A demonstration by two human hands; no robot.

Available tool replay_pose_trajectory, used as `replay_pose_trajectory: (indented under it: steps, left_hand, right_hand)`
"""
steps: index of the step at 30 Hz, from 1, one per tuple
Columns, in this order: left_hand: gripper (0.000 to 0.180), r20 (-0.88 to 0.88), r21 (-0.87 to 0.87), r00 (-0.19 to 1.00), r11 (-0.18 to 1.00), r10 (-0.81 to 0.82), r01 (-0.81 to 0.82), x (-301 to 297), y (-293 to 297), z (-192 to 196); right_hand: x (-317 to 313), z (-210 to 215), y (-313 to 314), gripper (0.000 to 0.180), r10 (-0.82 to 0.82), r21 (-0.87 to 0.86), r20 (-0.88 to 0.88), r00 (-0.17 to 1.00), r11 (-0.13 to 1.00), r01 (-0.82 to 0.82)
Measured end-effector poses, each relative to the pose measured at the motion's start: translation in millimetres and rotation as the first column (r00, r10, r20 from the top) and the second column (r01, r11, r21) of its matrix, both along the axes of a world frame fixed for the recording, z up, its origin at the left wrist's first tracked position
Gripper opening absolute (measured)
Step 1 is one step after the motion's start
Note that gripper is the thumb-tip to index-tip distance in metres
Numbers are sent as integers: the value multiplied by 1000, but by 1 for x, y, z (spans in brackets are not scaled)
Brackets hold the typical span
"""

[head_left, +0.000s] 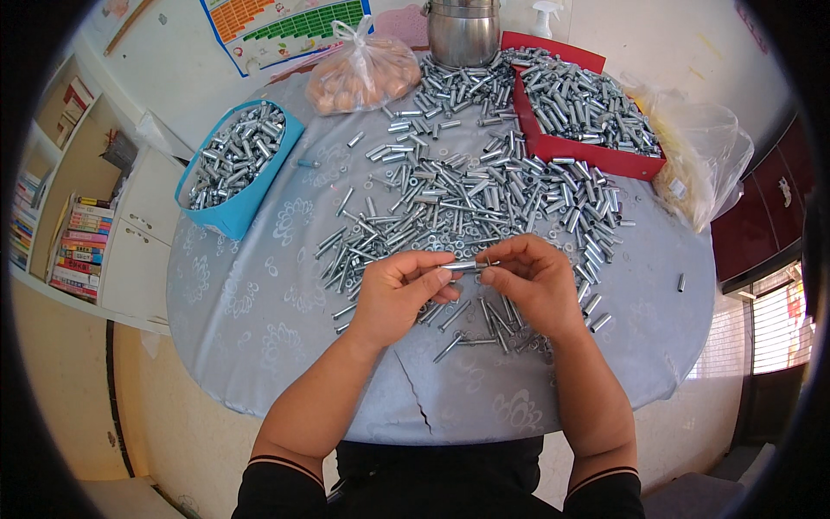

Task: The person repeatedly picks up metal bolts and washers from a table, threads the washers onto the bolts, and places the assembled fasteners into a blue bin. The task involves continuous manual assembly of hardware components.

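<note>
Between my two hands a shiny sleeve anchor bolt (464,265) lies roughly level, above the near edge of a pile of metal parts. My left hand (391,297) pinches its left end between thumb and fingers. At the other end, the thumb and forefinger of my right hand (538,284) close on the tip, where a small washer or nut seems to sit; the fingers partly hide it. Loose bolts (495,324) lie just under my hands. Beyond them spread metal sleeves (484,195), with washers and nuts mixed among them.
A blue box (238,216) full of metal parts stands at the left. At the far right is a filled red box (588,158), beside a clear plastic bag (705,173). A bag of round brown items (363,78) and a steel pot (464,35) stand at the back of the cloth-covered table (251,346).
</note>
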State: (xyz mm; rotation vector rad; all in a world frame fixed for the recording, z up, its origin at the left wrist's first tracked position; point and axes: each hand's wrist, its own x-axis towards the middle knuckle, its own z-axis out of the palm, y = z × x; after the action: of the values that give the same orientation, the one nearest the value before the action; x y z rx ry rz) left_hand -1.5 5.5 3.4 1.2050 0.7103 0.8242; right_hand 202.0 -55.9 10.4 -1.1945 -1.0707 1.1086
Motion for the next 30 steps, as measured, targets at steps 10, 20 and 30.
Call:
replay_pose_trajectory:
  steps: [10, 20, 30]
  left_hand:
    - [23, -8, 0, 1000, 1000, -19, 19, -2, 2, 0]
    - [22, -6, -11, 1000, 1000, -28, 28, -2, 0, 0]
    - [23, -23, -8, 998, 999, -50, 50, -1, -2, 0]
  right_hand:
    - [3, 3, -1, 22, 23, -30, 18, 1000, 999, -23]
    - [4, 2, 1, 21, 38, -16, -78, 996, 999, -40]
    - [-1, 1, -2, 22, 52, -35, 59, 997, 998, -50]
